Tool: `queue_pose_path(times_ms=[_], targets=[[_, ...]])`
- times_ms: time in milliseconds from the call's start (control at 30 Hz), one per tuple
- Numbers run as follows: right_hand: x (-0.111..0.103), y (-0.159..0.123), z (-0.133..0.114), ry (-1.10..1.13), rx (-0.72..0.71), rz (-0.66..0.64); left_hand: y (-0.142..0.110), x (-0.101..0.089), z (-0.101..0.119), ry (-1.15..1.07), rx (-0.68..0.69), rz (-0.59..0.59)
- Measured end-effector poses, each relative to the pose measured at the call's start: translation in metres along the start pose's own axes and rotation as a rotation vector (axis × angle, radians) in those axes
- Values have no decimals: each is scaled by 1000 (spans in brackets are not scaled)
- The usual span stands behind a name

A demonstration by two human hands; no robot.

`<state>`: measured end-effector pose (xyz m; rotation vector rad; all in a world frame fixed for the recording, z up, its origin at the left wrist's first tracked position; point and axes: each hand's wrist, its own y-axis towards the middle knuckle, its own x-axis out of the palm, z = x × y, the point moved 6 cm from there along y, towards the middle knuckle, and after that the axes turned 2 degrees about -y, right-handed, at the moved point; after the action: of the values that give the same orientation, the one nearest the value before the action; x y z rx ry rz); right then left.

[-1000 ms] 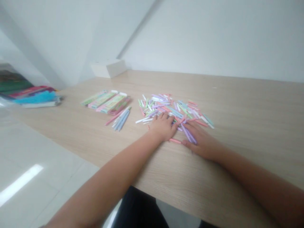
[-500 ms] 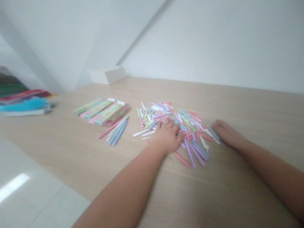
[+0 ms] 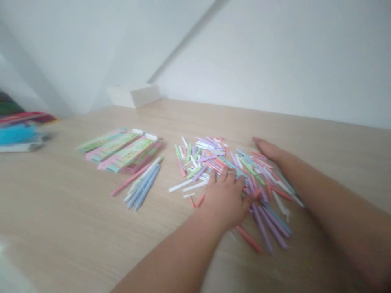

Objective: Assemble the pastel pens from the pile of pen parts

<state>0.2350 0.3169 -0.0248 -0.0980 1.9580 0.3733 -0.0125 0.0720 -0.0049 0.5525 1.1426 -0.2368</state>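
A loose heap of slim plastic pieces (image 3: 214, 154), which look like pen parts in purple, white, green, coral and blue, spreads over the table. My left hand (image 3: 226, 199) lies palm down on the near middle of the heap with its fingers spread, hiding the pieces under it. At the heap's far right side my right hand (image 3: 269, 149) stands on edge, fingers stretched out together, beside the coral and white pieces. Several longer purple pieces (image 3: 271, 228) point toward me at the near right. Left of the heap lies a small bundle of blue, white and pink pens (image 3: 145, 185).
Several flat pastel printed boxes (image 3: 122, 152) lie side by side left of the heap. A white box (image 3: 134, 95) stands against the wall at the back. Blue fluffy material (image 3: 16, 134) and red items (image 3: 29, 118) sit at the far left. The wooden table (image 3: 61, 195) meets the wall behind.
My right hand has moved further back along the heap's right side. My left hand stays spread on the pieces. The view has come closer and shifted right.
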Motion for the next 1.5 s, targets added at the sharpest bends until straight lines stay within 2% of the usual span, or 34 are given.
queue_pose_path(times_ms=[100, 233, 333, 433, 533, 667, 733, 900, 1033, 1167, 1300, 1500], targets=[[16, 2, -30, 49, -106, -84, 1, 2, 2, 6, 6, 2], [31, -10, -76, 189, -248, -203, 1, 5, 1, 9, 12, -8], [31, -26, -102, 319, -322, -300, 1, 4, 0, -7, 19, -7], [25, -43, -115, 344, -350, -330, 0, 1, 1, -29, 20, 3], [19, -60, -117, 382, -310, -323, 0, -4, 4, -58, 29, 27], [20, -81, -113, 587, -167, -337, -3, -5, 13, -89, 171, -16], [19, -91, -108, 608, -112, -306, -4, -3, 16, -85, 219, -42], [5, -108, -98, 274, -129, -92, -4, -4, 17, -72, 211, -36], [0, -112, -108, 78, -250, -90, -4, -8, 16, -63, 197, -18], [-5, -113, -116, -12, -359, -93, -3, -11, 14, -55, 174, -18], [-9, -114, -111, -29, -343, -119, -4, -12, 13, -46, 163, -23], [-15, -114, -110, -69, -300, -69, -4, -12, 15, -39, 155, -31]])
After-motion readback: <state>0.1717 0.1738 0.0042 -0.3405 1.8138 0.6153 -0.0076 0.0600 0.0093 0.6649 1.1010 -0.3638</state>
